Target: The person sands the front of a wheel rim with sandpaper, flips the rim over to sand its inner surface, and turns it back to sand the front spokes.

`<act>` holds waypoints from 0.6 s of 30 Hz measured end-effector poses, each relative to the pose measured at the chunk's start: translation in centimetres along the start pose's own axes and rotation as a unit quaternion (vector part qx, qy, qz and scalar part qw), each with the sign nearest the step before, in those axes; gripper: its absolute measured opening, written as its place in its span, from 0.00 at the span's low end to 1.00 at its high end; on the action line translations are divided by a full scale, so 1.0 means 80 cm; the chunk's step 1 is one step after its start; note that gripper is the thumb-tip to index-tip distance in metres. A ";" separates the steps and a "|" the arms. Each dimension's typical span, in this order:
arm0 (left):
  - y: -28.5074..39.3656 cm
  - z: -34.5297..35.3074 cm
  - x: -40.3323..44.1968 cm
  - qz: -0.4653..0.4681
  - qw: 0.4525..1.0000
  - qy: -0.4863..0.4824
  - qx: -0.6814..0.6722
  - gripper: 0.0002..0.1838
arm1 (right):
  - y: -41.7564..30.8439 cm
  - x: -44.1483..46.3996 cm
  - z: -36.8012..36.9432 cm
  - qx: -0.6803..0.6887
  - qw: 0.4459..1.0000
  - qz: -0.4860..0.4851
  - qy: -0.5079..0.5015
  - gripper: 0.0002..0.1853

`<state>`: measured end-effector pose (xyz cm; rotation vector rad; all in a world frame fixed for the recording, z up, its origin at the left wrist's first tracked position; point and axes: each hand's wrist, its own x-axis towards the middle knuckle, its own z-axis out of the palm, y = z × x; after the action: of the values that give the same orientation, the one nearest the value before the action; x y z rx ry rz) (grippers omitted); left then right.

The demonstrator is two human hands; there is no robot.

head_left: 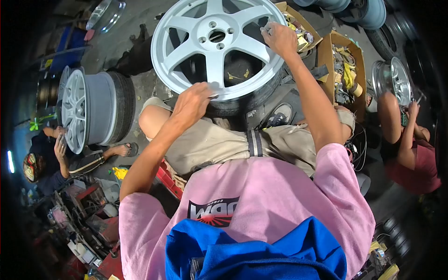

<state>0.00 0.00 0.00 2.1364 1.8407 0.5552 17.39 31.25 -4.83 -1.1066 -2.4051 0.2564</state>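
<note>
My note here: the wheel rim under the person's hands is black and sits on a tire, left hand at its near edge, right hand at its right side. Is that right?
Not on color: the wheel rim is white, as the head view shows. It sits on a tire, left hand at its near edge, right hand at its right side.

Pink shirt [280,200] has a black print [213,211] on it, looks like "JDM" upside down. Smaller line by it's too blurry to call.

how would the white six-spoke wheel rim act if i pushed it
The wheel rim would likely stay stiff, given its thick spokes, and feel heavy if metal. Lying fairly flat on a tire, it would probably slide before rolling.
</note>
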 end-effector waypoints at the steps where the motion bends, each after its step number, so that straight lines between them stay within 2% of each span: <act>1: 0.005 -0.001 -0.002 -0.017 1.000 -0.002 0.016 0.17 | -0.002 0.000 -0.005 -0.009 1.000 -0.009 0.011 0.14; 3: 0.002 0.004 0.015 -0.030 0.998 0.003 0.058 0.18 | -0.004 0.018 0.001 -0.004 0.999 -0.024 0.046 0.14; 5: 0.034 0.041 0.024 0.026 0.996 0.087 0.023 0.19 | -0.003 -0.001 0.010 0.007 0.999 -0.021 0.027 0.14; 6: 0.041 0.047 0.035 0.030 0.995 0.094 0.014 0.19 | 0.006 -0.003 0.007 -0.005 0.999 -0.024 0.025 0.14; 8: 0.052 0.049 0.045 0.020 0.999 0.040 -0.006 0.20 | 0.014 -0.008 0.011 -0.005 0.998 -0.048 0.046 0.15; 12: -0.003 0.000 -0.013 0.064 0.996 0.056 0.040 0.21 | 0.014 -0.005 0.018 0.002 0.998 -0.039 0.056 0.15; 14: -0.029 -0.020 -0.040 0.001 0.996 0.000 0.085 0.23 | 0.007 -0.004 0.013 -0.004 0.998 -0.036 0.051 0.15; 17: -0.011 0.001 -0.031 -0.005 0.996 0.039 0.076 0.23 | 0.006 -0.005 0.011 -0.002 1.000 -0.015 0.010 0.14; 18: -0.002 0.019 -0.016 0.020 0.995 0.066 0.071 0.23 | 0.005 -0.005 0.011 -0.003 1.000 -0.016 0.012 0.14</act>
<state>0.43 -1.18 -1.58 2.2823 1.9640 0.6051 17.47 31.24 -5.86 -1.0666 -2.4018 0.2226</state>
